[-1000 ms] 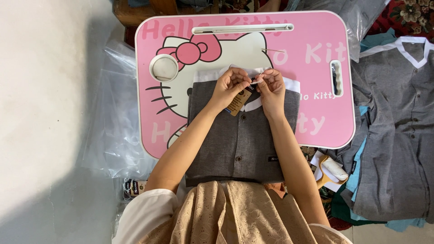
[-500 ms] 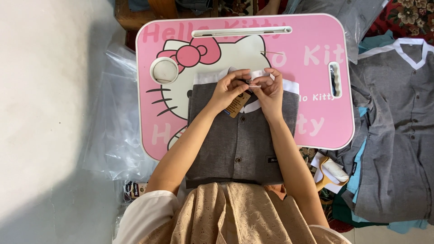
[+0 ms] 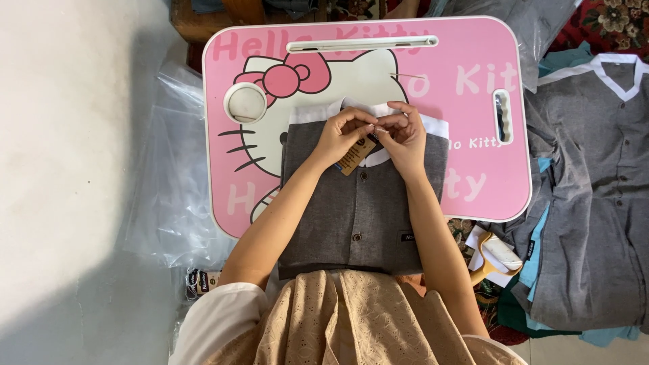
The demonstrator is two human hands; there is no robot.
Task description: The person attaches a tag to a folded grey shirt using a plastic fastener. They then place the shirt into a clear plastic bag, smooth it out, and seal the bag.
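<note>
Both hands at collar of folded grey shirt [image 3: 362, 209], shirt lying on pink surface [image 3: 473, 88] in front of person. Left hand [image 3: 341, 135] fingers pinched narrow on brown tag [image 3: 356, 156] at neckline. Right hand [image 3: 405, 135] fingers curled close, tips meeting left hand's, touching tag string; string too small to see clearly. More grey shirts [image 3: 595, 196] piled well to right. Clear plastic bags [image 3: 169, 196] left on floor.
</note>
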